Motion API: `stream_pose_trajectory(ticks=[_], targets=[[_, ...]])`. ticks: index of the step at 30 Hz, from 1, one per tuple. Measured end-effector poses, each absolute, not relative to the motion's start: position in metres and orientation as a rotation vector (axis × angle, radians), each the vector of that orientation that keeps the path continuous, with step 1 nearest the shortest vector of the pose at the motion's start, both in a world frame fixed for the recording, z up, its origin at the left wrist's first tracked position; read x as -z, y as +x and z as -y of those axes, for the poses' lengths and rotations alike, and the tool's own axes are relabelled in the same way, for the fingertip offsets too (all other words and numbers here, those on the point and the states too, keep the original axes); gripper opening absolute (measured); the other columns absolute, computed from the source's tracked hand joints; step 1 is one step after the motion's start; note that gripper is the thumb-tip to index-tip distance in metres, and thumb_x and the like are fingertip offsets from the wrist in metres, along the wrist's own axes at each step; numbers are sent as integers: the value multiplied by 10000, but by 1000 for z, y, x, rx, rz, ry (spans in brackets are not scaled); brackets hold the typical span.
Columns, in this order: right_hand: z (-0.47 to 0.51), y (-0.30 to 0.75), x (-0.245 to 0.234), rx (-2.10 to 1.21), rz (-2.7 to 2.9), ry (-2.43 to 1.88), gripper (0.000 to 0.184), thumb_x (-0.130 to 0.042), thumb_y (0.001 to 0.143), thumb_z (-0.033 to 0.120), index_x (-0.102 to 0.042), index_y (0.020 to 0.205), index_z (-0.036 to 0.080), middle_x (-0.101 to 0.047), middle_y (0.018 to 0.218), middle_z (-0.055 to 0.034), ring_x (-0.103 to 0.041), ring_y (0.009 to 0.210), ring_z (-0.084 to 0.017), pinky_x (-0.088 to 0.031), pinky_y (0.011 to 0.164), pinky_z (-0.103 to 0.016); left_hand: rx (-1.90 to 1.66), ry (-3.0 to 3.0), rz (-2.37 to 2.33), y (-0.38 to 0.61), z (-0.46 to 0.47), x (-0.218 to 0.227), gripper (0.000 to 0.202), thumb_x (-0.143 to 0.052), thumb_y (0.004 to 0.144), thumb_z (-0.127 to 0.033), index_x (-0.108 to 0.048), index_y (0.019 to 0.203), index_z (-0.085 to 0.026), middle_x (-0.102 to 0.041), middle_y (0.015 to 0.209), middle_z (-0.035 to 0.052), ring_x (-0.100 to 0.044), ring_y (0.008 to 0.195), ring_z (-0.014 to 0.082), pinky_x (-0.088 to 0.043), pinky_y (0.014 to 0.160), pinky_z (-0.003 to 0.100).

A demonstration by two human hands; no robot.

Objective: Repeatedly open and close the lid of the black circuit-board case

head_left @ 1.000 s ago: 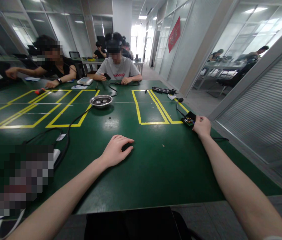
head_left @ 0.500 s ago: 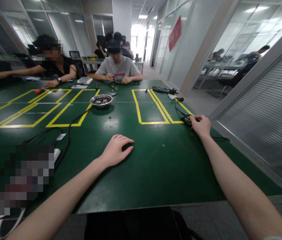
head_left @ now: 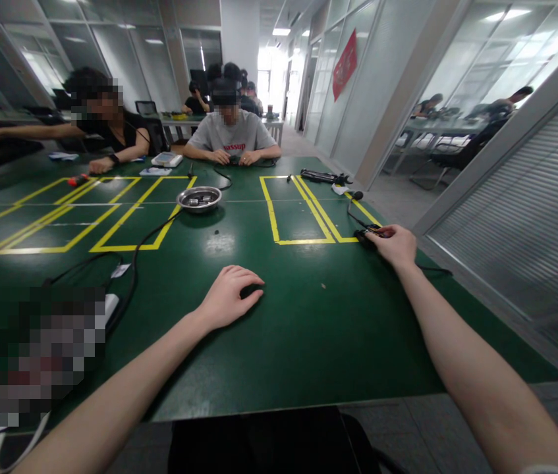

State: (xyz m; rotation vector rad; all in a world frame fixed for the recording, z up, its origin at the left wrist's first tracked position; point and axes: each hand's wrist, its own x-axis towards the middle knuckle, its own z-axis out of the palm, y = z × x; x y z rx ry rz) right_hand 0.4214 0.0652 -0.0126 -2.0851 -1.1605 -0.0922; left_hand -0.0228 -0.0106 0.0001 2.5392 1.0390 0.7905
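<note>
My left hand [head_left: 230, 296] rests on the green table [head_left: 279, 368], its thumb apart from the curved fingers and nothing between them. At the right, my right hand [head_left: 397, 247] has its fingers closed on a small black device [head_left: 368, 237], which lies at the near end of a yellow-taped box. Part of the device is hidden under the fingers, and its exact kind cannot be made out. A black cable [head_left: 355, 214] runs from it to a dark round knob-like end [head_left: 357, 195], and another cable [head_left: 437, 270] shows beyond my wrist.
A metal bowl [head_left: 199, 199] holds small metal parts. A folded black tripod-like item [head_left: 325, 177] lies at the far right. Yellow tape [head_left: 303, 243] marks boxes. A blurred-out object [head_left: 46, 355] and a black cable [head_left: 135, 263] are at left. Two co-workers sit across the table.
My right hand's fingers have moved slightly left over the black device, which has shifted a little with them. My left hand stays put. The co-worker opposite has lowered one hand.
</note>
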Motion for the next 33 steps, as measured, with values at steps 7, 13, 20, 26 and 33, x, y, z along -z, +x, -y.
stream_pose_trajectory(ticks=[7, 13, 20, 26, 33], targets=[[-63, 412, 10, 129, 1146, -2096, 249, -708, 824, 425, -745, 923, 199, -773, 961, -121, -700, 893, -295, -540, 748, -379, -780, 2541, -1024, -23, 10, -1, 135, -667, 924, -277, -742, 1033, -248, -786, 1082, 38, -693, 1053, 244, -469, 1033, 485], [-61, 412, 9, 118, 1184, -2114, 334, -750, 782, 366, -751, 1057, 176, -776, 1042, -123, -704, 989, -320, -551, 829, -409, -766, 2544, -1036, -22, 11, -1, 128, -690, 917, -260, -737, 1034, -235, -785, 1088, 35, -693, 1064, 242, -464, 1035, 478], [-63, 416, 15, 198, 1239, -2093, 390, -722, 766, 297, -753, 1129, 160, -758, 1113, -155, -684, 1050, -347, -537, 911, -437, -759, 2538, -1032, -23, 11, -2, 130, -688, 918, -257, -741, 1033, -230, -783, 1092, 39, -690, 1069, 241, -463, 1041, 479], [-64, 416, 17, 262, 1188, -2114, 408, -600, 889, 363, -694, 1231, 164, -732, 1163, -177, -678, 1060, -342, -530, 885, -438, -766, 2533, -1029, -23, 12, -3, 121, -680, 924, -268, -740, 1025, -243, -784, 1092, 35, -691, 1065, 242, -466, 1037, 477], [-70, 425, 30, 131, 1232, -2196, 339, -713, 819, 438, -731, 1082, 225, -771, 1033, -129, -710, 961, -310, -549, 796, -391, -774, 2534, -1020, -23, 11, -2, 129, -662, 931, -279, -743, 1026, -247, -782, 1092, 36, -689, 1069, 244, -469, 1038, 484]])
